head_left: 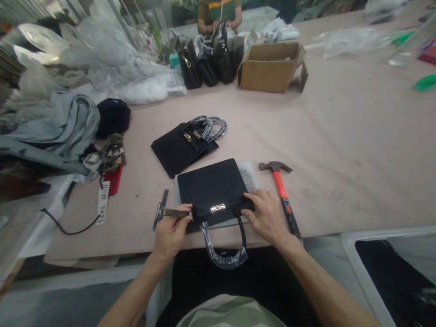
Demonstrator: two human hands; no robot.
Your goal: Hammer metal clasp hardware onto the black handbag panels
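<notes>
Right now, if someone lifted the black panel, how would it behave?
The panel lies flat with straight edges, so it's probably fairly stiff. Its handle may feel slippery where clear plastic wraps it. The edge with the shiny clasp is likely heavier than the opposite one.

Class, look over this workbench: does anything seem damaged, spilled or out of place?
Nothing looks spilled. The one oddity is the cardboard box at the back: its right-hand flap hangs bent outward, so it looks worn. The black bag at the front shows no obvious damage.
</notes>
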